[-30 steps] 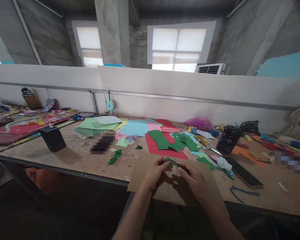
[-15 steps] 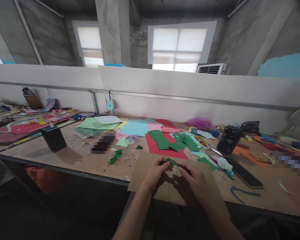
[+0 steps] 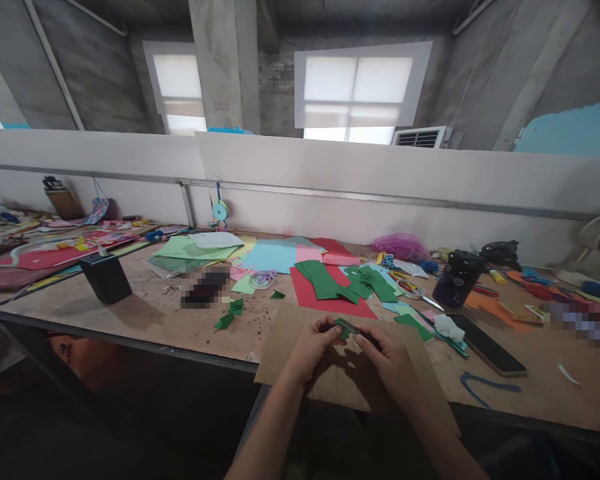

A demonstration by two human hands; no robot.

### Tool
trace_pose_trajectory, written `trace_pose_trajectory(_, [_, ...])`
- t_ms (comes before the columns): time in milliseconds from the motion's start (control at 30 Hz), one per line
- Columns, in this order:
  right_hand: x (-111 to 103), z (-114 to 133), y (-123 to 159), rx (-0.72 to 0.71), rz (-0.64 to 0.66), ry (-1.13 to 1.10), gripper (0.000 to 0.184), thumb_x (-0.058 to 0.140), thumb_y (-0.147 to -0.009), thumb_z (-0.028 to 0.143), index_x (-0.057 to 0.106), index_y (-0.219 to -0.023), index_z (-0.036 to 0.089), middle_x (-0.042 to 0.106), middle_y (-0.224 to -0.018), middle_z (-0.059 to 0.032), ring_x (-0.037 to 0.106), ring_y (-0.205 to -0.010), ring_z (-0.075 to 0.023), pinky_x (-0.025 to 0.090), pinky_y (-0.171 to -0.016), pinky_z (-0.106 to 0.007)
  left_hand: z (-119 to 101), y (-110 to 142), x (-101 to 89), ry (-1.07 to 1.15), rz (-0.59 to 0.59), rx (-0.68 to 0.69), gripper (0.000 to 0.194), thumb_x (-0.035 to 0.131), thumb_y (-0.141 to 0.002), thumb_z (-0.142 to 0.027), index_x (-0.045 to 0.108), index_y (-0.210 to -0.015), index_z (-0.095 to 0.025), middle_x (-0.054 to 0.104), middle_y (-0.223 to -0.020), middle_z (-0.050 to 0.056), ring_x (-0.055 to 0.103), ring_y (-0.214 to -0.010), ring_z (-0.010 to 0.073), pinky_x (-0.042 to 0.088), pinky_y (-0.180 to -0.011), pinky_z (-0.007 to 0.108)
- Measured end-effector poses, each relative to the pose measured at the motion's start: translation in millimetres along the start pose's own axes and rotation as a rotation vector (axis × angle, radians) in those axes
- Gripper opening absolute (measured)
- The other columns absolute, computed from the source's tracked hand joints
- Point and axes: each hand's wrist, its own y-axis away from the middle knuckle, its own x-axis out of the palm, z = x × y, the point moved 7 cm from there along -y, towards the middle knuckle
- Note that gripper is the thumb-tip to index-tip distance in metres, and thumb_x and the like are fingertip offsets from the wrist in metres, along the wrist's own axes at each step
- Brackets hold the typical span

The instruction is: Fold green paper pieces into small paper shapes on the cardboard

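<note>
The left hand (image 3: pixel 313 343) is closed in a pinch, thumb against fingertips, on a small green paper piece (image 3: pixel 342 329). The right hand (image 3: pixel 386 355) has thumb and fingers closed around a slim dark tool (image 3: pixel 352 327), its tip at the green paper piece; the tool is too small and shaded to tell its exact kind. Both hands meet above the middle of a brown cardboard sheet (image 3: pixel 280 347), so the green paper piece is held over that sheet, and shadows fall on it below the fingers.

Just beyond the cardboard's far edge lies a red sheet (image 3: pixel 350 309) with dark green strips (image 3: pixel 325 281) lying across it. Farther beyond the cardboard is a light blue sheet (image 3: pixel 273 255), and a pink-purple bag (image 3: pixel 400 246) lies past its far right corner.

To the left of the cardboard are small green scraps (image 3: pixel 225 321) on the wooden table (image 3: pixel 170 327), with a black box (image 3: pixel 105 279) standing well apart from it.

To the right of the cardboard are a crumpled white tissue (image 3: pixel 449 327), a phone (image 3: pixel 490 347) lying flat, and a bent blue strip (image 3: pixel 495 385). A dark bottle (image 3: pixel 457 280) stands upright beyond its right side.
</note>
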Motion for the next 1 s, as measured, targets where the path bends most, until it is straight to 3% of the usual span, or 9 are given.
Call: trace_pose_trajectory(1000, [-1.1, -0.2, -0.9, 0.015, -0.004, -0.024, 0.027, 0.051, -0.088, 0.041, 0.069, -0.098, 0.024, 0.072, -0.1, -0.0059, 0.063, -0.093, -0.0259, 0.047, -0.081, -0.036, 1.7, -0.1, 1.5, -0.002, 0.007, -0.018, 0.028, 0.08, -0.063, -0.037, 0.068, -0.073, -0.014, 0.064, -0.069, 0.003, 0.057, -0.064, 0.0118, 0.045, -0.069, 0.024])
